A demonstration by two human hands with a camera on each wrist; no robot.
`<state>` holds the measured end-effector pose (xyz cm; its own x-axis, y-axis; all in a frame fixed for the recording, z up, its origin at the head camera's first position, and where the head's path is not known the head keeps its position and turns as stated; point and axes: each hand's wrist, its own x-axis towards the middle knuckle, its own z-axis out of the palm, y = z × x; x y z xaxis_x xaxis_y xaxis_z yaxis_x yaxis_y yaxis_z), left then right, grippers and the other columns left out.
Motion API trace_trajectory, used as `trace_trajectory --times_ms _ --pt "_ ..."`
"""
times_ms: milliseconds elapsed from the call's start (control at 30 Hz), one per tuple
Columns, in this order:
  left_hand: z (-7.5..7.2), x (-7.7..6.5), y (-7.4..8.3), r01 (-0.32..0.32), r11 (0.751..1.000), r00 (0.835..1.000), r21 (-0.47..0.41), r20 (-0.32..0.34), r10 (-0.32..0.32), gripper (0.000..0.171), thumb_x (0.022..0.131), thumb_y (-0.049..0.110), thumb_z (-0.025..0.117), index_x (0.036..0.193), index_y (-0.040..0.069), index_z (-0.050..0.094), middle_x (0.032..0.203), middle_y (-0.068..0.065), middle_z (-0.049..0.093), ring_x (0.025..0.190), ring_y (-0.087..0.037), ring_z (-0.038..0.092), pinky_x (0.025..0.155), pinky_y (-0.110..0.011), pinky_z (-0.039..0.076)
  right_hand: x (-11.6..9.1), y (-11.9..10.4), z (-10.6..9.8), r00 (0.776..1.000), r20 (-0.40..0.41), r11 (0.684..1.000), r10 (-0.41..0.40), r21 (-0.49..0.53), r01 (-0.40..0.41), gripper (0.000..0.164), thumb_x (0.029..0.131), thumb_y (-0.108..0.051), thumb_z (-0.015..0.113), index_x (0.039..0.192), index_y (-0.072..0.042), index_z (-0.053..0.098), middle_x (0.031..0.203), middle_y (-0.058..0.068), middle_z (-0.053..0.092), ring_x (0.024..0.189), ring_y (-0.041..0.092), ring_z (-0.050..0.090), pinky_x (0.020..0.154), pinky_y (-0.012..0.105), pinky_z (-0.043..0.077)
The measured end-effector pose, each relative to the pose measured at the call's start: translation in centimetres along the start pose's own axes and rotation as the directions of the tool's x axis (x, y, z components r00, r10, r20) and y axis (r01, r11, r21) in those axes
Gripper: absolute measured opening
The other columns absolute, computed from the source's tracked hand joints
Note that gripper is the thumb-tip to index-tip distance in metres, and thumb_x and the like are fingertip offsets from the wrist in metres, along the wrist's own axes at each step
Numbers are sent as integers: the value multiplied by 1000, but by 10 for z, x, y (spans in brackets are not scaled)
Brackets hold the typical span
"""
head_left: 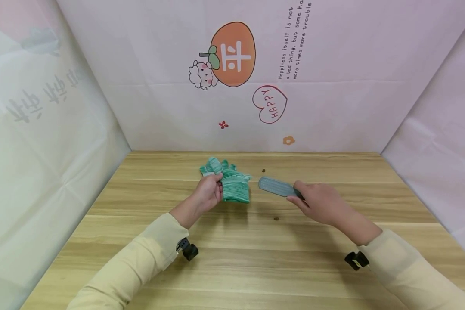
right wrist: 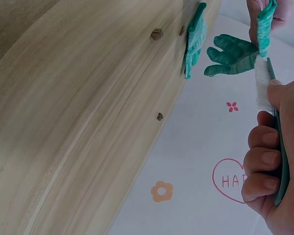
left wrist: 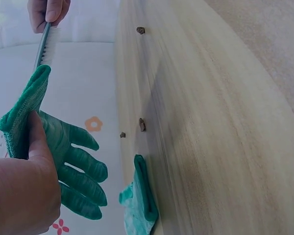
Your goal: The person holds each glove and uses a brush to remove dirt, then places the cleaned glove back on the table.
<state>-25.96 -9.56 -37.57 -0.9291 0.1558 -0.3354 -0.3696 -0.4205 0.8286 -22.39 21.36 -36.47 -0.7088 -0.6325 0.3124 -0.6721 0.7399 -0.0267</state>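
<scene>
My left hand (head_left: 209, 192) grips a green knitted glove (head_left: 235, 190) by its cuff, thumb tucked inside the opening in the left wrist view. The glove's fingers (left wrist: 83, 178) hang spread, above the table. In my right hand (head_left: 323, 203) is a brush (head_left: 275, 186), held by its handle with the fingers wrapped round it. White bristles (right wrist: 262, 85) show in the right wrist view, pointing toward the table side, and the brush's tip comes close to the glove's cuff. A second green glove (left wrist: 140, 198) lies on the table beneath the left hand.
Small brown bits (head_left: 276, 218) lie on the wooden table (head_left: 232, 267), one of them nearer the back edge. White printed sheets (head_left: 159, 56) stand behind and at both sides. Each wrist wears a black camera mount (head_left: 187, 249).
</scene>
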Motion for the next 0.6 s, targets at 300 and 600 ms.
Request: trace_trajectory --times_ms 300,600 --pt "4 3 1 -11 1000 1000 24 3 11 18 107 15 35 90 9 37 64 4 35 50 -4 34 46 -16 28 -6 5 -1 998 36 999 50 8 -50 26 96 -28 63 86 -11 46 58 -6 34 49 7 31 47 25 25" --pt "13 8 2 -7 999 1000 53 15 6 22 107 15 35 86 10 33 68 1 28 51 -8 27 48 -19 24 -13 13 -7 995 54 996 88 17 -89 25 97 -26 62 87 -11 46 59 -6 36 49 8 33 47 25 28"
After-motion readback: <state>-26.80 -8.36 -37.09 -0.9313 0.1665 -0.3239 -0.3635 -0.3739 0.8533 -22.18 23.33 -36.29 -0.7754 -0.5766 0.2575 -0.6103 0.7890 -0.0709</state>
